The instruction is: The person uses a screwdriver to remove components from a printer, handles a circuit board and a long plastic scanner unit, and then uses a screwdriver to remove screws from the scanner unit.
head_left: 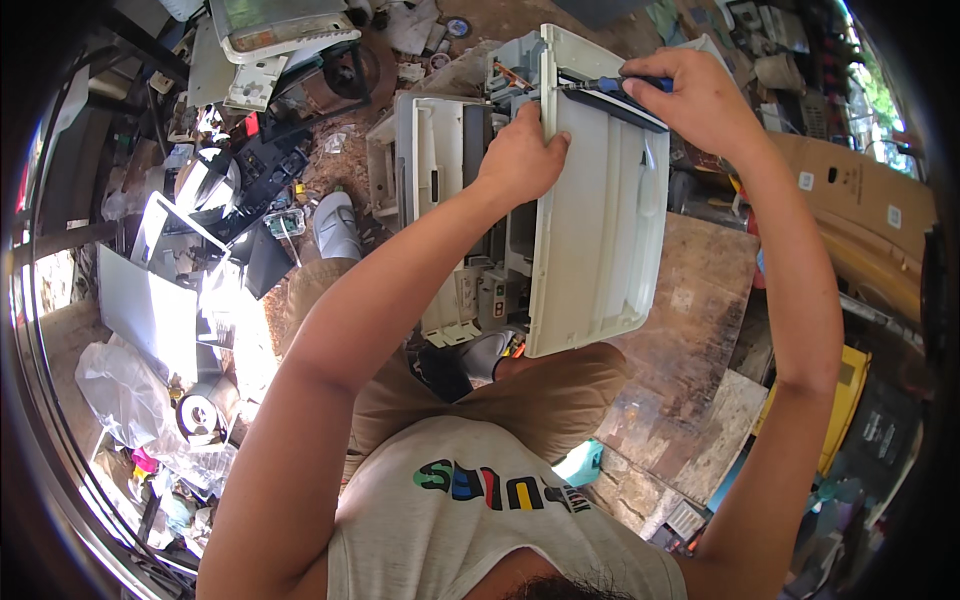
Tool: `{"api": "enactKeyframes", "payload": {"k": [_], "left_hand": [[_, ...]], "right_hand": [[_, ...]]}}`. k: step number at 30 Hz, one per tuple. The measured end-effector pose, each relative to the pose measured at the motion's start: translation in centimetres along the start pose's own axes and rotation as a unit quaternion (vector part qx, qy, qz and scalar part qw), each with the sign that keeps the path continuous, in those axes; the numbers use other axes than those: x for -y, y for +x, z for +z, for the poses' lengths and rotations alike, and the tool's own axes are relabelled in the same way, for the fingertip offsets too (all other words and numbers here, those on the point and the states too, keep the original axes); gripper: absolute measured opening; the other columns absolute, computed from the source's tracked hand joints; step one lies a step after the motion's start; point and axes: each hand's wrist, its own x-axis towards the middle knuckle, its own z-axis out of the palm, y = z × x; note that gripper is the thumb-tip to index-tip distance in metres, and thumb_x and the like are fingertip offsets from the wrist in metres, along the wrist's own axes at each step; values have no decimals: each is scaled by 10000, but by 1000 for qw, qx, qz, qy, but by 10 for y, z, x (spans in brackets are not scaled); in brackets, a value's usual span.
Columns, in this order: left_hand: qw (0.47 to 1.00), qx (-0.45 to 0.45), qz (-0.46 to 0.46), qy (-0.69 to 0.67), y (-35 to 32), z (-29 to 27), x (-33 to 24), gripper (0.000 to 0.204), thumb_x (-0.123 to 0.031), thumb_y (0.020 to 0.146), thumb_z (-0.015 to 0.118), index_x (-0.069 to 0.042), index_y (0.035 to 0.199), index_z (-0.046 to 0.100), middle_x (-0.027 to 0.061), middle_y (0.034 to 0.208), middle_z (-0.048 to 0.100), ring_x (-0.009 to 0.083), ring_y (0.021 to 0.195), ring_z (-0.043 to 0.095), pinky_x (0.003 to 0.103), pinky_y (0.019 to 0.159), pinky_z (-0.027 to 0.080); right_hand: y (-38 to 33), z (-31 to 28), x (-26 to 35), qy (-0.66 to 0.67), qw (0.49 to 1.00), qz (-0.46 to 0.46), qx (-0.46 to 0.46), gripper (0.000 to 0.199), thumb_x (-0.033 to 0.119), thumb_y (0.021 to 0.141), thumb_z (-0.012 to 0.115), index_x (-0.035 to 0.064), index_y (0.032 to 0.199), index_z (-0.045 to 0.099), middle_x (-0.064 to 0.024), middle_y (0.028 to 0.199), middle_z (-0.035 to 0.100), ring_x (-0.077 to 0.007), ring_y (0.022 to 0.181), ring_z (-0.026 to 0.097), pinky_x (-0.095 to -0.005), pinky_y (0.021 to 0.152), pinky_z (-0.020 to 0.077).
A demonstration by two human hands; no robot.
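Note:
A bulky cream and grey machine, which looks like a printer, stands between my legs with its inner parts exposed on the left. Its large cream panel stands upright on the right side. My left hand grips the panel's left edge near the top, thumb lying on the panel's face and fingertips hidden behind the edge. In my right hand is a screwdriver with a blue and black handle. The screwdriver's shaft points left across a dark slot at the panel's top; its tip meets or nears the panel's edge.
Dismantled parts and scrap cover the floor on the left, with a clear plastic bag below them. A wooden board lies right of the machine. Cardboard boxes and a yellow container stand farther right.

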Motion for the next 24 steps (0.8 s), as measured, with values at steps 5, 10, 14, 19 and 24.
{"api": "enactKeyframes", "payload": {"k": [5, 10, 14, 19, 24], "left_hand": [[1000, -3, 3, 5, 3, 0, 1, 523, -340, 900, 597, 55, 1220, 475, 298, 1058, 644, 421, 1024, 632, 450, 894, 481], [1000, -3, 4, 4, 2, 0, 2, 539, -340, 899, 597, 67, 1229, 469, 309, 1066, 640, 429, 1034, 628, 452, 908, 480], [1000, -12, 8, 11, 0, -2, 1, 543, -339, 897, 602, 60, 1242, 470, 309, 1077, 637, 432, 1045, 622, 450, 914, 479], [1000, -3, 12, 26, 2, 1, 2, 506, -331, 890, 620, 34, 1216, 492, 289, 1071, 641, 425, 1026, 624, 455, 884, 482], [999, -25, 45, -2, 4, -1, 6, 435, -297, 891, 614, 17, 1161, 485, 301, 1049, 640, 466, 1028, 606, 499, 889, 477]], "right_hand": [[4, -5, 15, -92, 992, -78, 25, 221, 185, 844, 663, 31, 994, 712, -149, 934, 674, -288, 876, 656, -350, 771, 516], [10, -6, 27, -107, 987, -120, 14, 241, 200, 895, 619, -15, 984, 685, -160, 813, 642, -301, 704, 604, -404, 685, 468], [49, -15, 21, -87, 966, 108, 217, 349, 296, 928, 573, -39, 926, 670, -175, 737, 636, -300, 654, 601, -413, 692, 476], [55, -25, 52, -280, 912, 43, 296, 254, 234, 903, 605, -11, 933, 667, -129, 794, 656, -254, 761, 636, -369, 757, 508], [45, -26, 31, -386, 797, -453, 101, 191, 238, 827, 622, 57, 868, 669, -138, 830, 618, -337, 907, 627, -423, 797, 502]]}}
